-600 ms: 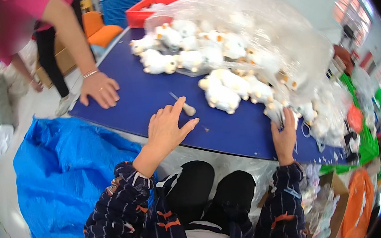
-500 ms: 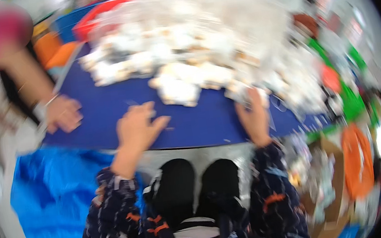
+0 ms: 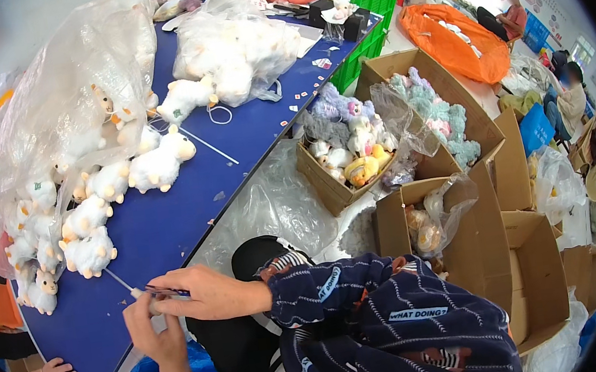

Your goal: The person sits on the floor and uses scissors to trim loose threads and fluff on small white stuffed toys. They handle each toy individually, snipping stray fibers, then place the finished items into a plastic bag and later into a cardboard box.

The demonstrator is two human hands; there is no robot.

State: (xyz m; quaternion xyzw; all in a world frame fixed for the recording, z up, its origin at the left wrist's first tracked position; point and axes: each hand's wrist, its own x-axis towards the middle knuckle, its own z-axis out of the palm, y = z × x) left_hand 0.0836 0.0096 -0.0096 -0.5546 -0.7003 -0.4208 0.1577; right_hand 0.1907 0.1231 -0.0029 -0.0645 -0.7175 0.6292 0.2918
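Blue table edge (image 3: 189, 247) below left hand (image 3: 159, 341), rod (image 3: 119, 278) just beside plush toy (image 3: 90, 252)

Plushies (image 3: 161, 161) block far tbl (image 3: 160, 227); nr strip passable.

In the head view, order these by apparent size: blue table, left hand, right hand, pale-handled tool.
Blue table
Left hand and right hand: too alike to rank
Pale-handled tool, partly hidden

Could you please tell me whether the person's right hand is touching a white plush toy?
No, the right hand is beside the left hand at a pale-handled tool, clear of the white plush toys.
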